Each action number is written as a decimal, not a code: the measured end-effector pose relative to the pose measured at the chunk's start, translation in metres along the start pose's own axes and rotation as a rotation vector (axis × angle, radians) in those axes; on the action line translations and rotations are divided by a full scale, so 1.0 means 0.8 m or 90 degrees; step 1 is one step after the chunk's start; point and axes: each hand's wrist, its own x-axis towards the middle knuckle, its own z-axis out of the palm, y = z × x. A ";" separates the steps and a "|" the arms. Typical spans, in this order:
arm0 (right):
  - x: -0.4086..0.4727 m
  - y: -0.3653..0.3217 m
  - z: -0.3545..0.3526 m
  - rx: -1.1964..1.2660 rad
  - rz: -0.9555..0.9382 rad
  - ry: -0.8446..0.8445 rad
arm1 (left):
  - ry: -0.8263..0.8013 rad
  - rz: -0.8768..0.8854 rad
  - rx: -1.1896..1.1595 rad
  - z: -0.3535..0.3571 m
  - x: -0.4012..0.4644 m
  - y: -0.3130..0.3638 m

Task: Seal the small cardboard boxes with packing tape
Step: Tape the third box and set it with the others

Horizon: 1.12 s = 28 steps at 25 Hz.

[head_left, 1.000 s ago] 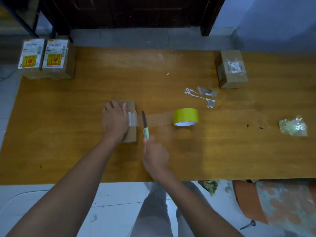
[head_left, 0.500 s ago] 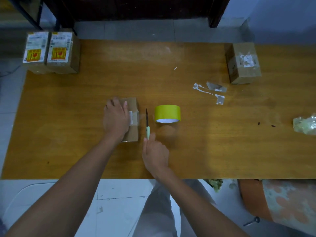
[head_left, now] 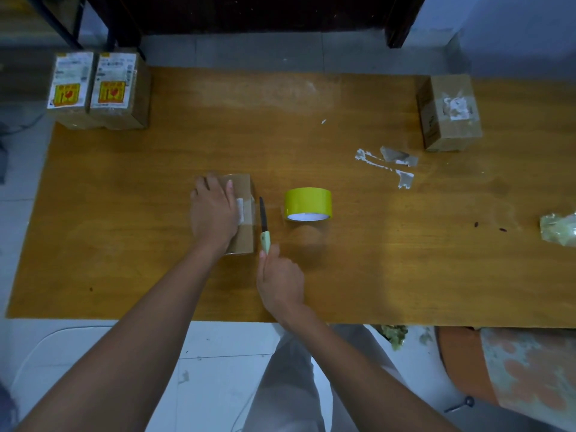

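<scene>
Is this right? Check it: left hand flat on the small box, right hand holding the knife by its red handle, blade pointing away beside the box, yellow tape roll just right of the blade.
One detail is wrong: the knife handle is pale green, not red, as the head view shows. The rest stands: the left hand lies flat on the small box, the right hand holds the knife with its blade pointing away beside the box, and the yellow tape roll sits just right of the blade.

Pretty dim shot with a cold bluish cast. A soft pale sheen sits on the far middle of the desk (head_left: 290, 92), so light seems to come from up ahead. Shadows are faint. Wide-angle lens bows the desk edges, and corners look soft and murky.
</scene>
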 end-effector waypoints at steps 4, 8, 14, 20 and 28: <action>0.004 -0.005 0.007 0.004 0.016 -0.006 | 0.008 -0.002 -0.012 0.001 0.001 0.000; 0.005 -0.013 0.019 -0.014 0.035 -0.002 | 0.009 -0.005 -0.015 0.002 -0.001 0.000; 0.014 -0.012 0.013 -0.023 0.048 -0.007 | 0.016 -0.014 -0.040 -0.001 -0.003 0.004; 0.012 -0.005 0.012 -0.037 0.034 0.002 | 0.021 -0.019 -0.042 -0.001 -0.001 0.004; 0.009 0.005 0.008 -0.035 0.013 -0.020 | 0.025 -0.014 -0.046 0.003 -0.001 0.001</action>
